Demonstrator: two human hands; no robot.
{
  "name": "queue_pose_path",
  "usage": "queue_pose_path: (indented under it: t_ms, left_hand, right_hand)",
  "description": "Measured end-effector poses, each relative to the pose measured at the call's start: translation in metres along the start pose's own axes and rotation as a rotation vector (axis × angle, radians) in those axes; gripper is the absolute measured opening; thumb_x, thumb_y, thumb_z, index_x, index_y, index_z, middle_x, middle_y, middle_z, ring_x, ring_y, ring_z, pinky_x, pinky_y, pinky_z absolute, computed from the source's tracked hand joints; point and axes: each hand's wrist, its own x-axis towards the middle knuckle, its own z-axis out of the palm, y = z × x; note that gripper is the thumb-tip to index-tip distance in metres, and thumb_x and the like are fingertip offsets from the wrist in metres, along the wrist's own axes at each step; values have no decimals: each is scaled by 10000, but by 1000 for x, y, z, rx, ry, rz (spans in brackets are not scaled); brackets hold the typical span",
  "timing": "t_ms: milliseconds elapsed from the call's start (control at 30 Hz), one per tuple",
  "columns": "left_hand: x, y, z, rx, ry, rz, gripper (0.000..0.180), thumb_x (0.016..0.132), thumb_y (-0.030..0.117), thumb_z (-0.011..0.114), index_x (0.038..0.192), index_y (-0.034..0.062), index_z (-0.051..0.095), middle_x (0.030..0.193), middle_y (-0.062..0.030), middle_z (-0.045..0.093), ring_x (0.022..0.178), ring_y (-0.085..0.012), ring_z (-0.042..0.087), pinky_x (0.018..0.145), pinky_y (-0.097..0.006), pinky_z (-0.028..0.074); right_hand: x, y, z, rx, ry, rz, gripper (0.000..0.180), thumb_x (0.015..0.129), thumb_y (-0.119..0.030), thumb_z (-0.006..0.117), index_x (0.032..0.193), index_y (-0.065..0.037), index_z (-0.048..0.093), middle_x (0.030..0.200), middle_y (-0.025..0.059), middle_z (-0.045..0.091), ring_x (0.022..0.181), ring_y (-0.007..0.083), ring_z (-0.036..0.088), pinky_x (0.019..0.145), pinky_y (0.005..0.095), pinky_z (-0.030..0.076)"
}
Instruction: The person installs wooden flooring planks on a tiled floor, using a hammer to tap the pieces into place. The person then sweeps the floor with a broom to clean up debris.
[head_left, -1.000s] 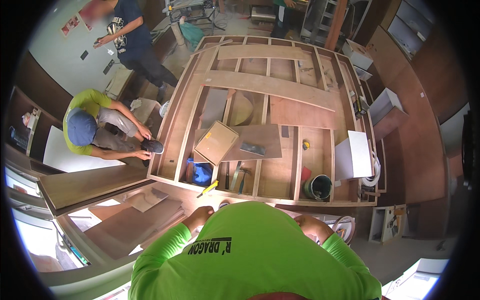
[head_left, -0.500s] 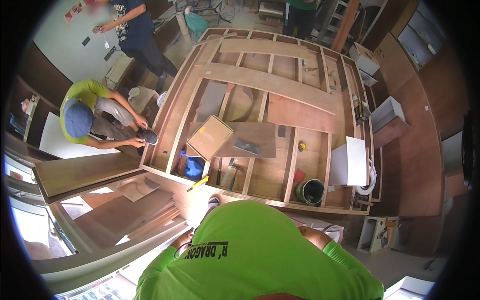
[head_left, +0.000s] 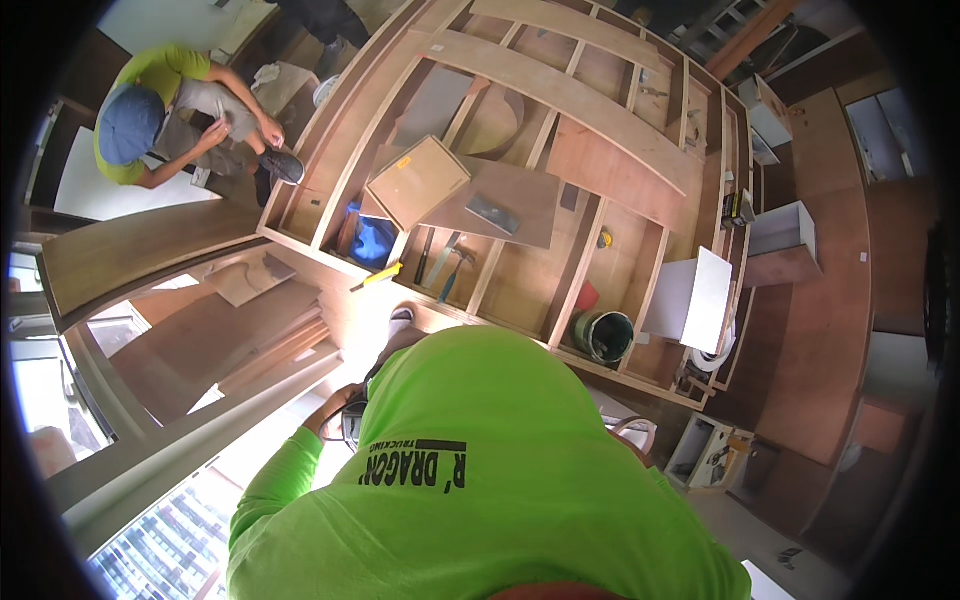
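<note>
My left hand is low beside my green shirt, at the end of a green sleeve. Next to it is a small dark object with a black cord. Its fingers are mostly hidden, so I cannot make out whether they grip this object. My right hand is hidden behind my shirt. In front of me lies a large wooden frame with several compartments. On its near side are a hammer, a yellow-handled tool, a blue bag and a dark bucket.
A cardboard box and a long plank lie across the frame. A white panel leans at its right. At the left a co-worker in a cap sits by the frame's edge. Cut boards are stacked at lower left.
My view has shifted and turned, so the frame sits higher and more tilted. More of the dark object by my left hand shows. The co-worker has lifted one hand away from the shoe.
</note>
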Motion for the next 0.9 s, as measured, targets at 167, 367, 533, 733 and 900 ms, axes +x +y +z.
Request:
queue_pose_path:
  t_ms: [167, 367, 533, 733, 900]
  left_hand:
    - [-2, 11, 11, -36, 18, 6, 404, 982, 368, 559, 1059, -20, 636, 951, -124, 706, 755, -233, 691, 738, -343, 588]
    - [5, 28, 18, -14, -35, 31, 322, 946, 274, 638, 1079, -19, 649, 963, -93, 706, 804, -224, 681, 782, -319, 566]
    - [13, 42, 28, 48, -28, 75, 310, 936, 264, 653, 1073, -15, 657, 959, -93, 705, 810, -222, 680, 783, -317, 562]
    - [11, 50, 30, 85, -25, 121, 297, 924, 251, 670, 1066, -10, 666, 954, -93, 703, 816, -218, 678, 785, -314, 558]
    - [1, 46, 25, 97, -12, 173, 286, 914, 240, 684, 1060, -5, 674, 950, -94, 703, 821, -216, 676, 786, -312, 554]
  right_hand:
    - [8, 14, 11, 81, 90, -17, 241, 886, -192, 703, 1055, -21, 716, 826, 31, 717, 687, 116, 614, 634, 281, 504]
    - [22, 29, 29, 165, 168, -50, 252, 888, -201, 699, 1059, -17, 715, 840, 42, 721, 701, 124, 620, 642, 285, 505]
    - [29, 42, 47, 225, 202, -73, 261, 891, -208, 696, 1063, -13, 714, 852, 51, 725, 712, 130, 626, 648, 288, 507]
    - [26, 59, 57, 213, 198, -87, 272, 894, -217, 692, 1067, -8, 713, 867, 63, 729, 725, 137, 632, 656, 293, 509]
    - [-20, -7, 42, 69, 131, -28, 297, 898, -231, 674, 1113, -29, 706, 902, 81, 735, 765, 164, 655, 689, 305, 521]
